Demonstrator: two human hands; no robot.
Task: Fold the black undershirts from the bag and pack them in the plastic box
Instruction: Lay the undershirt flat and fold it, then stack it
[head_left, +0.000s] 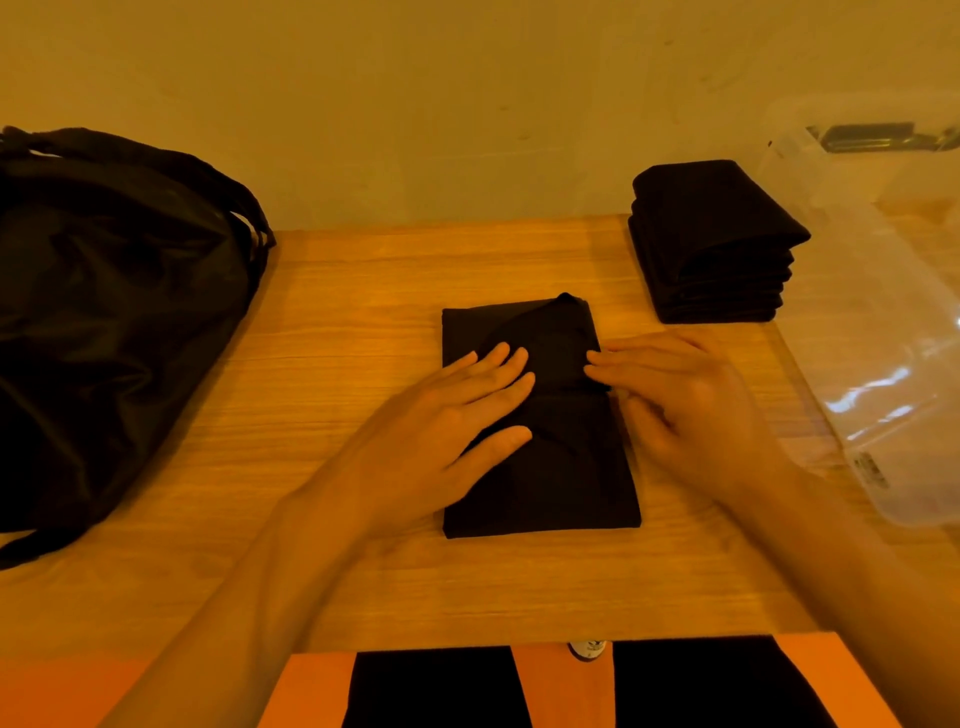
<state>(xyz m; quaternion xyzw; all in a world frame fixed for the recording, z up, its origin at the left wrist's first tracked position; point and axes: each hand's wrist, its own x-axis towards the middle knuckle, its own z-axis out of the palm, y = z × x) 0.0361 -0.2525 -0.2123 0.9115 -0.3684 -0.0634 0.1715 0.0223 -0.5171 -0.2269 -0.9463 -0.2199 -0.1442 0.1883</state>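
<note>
Left hand (457, 415) lies flat, pinning the undershirt (561, 483) steady for folding; right hand (691, 400) touches its right edge, grip unclear.

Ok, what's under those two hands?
A partly folded black undershirt lies flat on the wooden table; the left hand presses on it, the right hand touches its edge. The cloth beneath the palms is hidden.

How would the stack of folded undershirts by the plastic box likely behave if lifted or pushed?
The stack is soft cloth, so it would probably sag where unsupported. Its layers look uneven, so a sideways push may shear them apart rather than slide it whole.
</note>
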